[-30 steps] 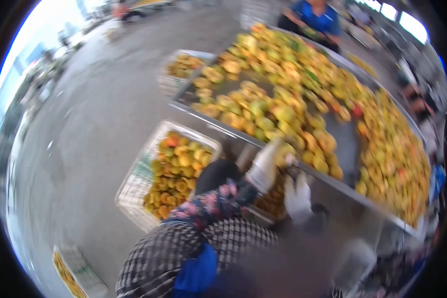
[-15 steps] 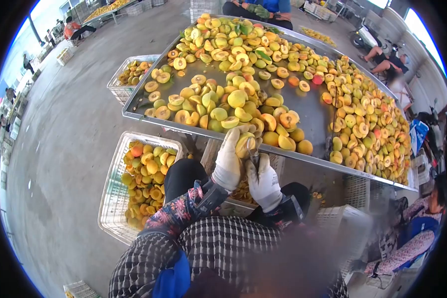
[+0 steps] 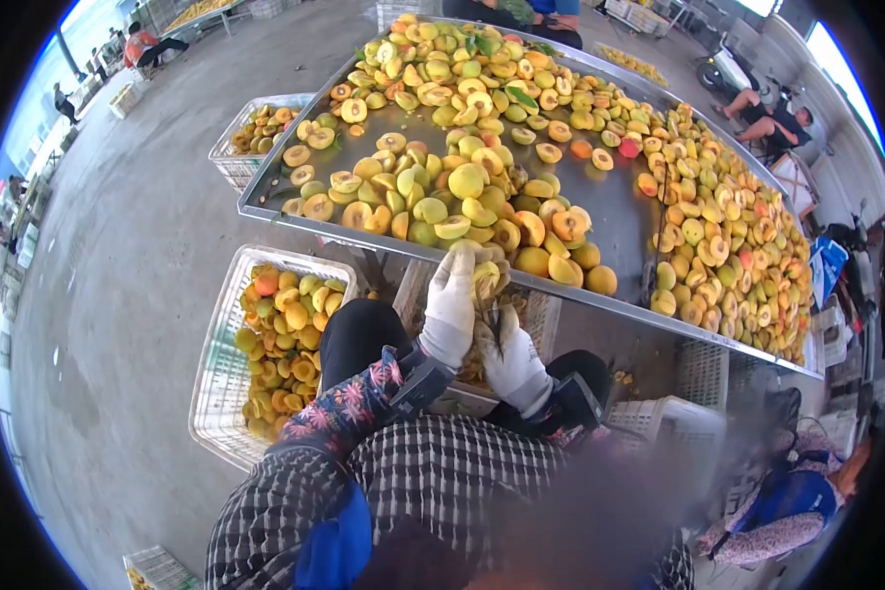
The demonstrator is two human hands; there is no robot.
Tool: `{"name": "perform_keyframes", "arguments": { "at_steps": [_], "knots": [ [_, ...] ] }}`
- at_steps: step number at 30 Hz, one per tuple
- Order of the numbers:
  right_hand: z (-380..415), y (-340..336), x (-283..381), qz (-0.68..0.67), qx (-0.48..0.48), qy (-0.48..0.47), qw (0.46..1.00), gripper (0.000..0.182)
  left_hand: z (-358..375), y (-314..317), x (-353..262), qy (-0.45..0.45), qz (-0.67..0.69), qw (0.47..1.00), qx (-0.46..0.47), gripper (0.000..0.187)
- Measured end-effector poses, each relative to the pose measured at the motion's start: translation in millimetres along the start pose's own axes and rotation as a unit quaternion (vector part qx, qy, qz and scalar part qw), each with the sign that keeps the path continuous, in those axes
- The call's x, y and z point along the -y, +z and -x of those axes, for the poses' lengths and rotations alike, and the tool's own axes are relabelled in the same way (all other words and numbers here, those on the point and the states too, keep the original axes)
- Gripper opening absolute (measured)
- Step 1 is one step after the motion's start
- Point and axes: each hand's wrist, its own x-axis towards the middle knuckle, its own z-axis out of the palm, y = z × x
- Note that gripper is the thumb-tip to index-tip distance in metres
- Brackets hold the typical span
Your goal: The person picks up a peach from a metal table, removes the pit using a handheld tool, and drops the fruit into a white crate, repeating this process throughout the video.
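Note:
My gloved left hand point(image 3: 454, 300) is closed around a yellow peach point(image 3: 487, 283), just below the near edge of the metal table point(image 3: 600, 300). Close against it, my gloved right hand point(image 3: 516, 362) grips a small metal hand tool point(image 3: 490, 317) that touches the fruit's lower side. Fingers hide most of the tool, so its exact kind does not show. Heaps of halved and whole peaches point(image 3: 467, 181) cover much of the tabletop in front of both hands. Under my hands, between my knees, stands a crate point(image 3: 413, 295) with yellow pieces in it.
A white crate of peaches point(image 3: 211, 393) stands by my left knee, and another crate point(image 3: 234, 172) sits beyond the table's left corner. Stacked crates point(image 3: 703, 379) and a seated person point(image 3: 787, 501) are at my right. Another person point(image 3: 551, 22) sits across the table.
My hands and the peach have dropped slightly, away from the table edge. The tool has turned and shows less. The view has shifted a little, and the person at right has leaned.

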Motion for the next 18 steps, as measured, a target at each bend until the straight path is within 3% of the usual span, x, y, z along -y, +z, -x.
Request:
{"name": "perform_keyframes", "arguments": {
  "at_steps": [6, 9, 12, 14, 16, 18],
  "knots": [
    [-6, -25, -12, 0.078, 0.09, 0.032, 0.992, 0.034, -10, -6, -7, -0.089, -0.067, 0.994, 0.022, 0.031],
    [-4, -19, -22, -0.039, 0.068, 0.003, 0.997, 0.031, -24, -16, -7, -0.145, -0.124, 0.98, 0.058, 0.029],
    [-4, -11, -32, -0.196, 0.076, 0.057, 0.976, 0.029, -22, -14, 5, -0.078, -0.103, 0.991, 0.021, 0.03],
    [-6, -23, -25, -0.086, 0.111, 0.068, 0.988, 0.032, -20, -13, 11, -0.047, -0.102, 0.994, 0.005, 0.033],
    [-12, -32, -29, 0.036, 0.153, 0.084, 0.984, 0.035, -31, -20, 5, -0.13, -0.171, 0.975, 0.066, 0.034],
    [-6, -29, -33, -0.042, 0.155, 0.105, 0.981, 0.036, -43, -29, 5, -0.178, -0.23, 0.949, 0.119, 0.036]
  ]
}}
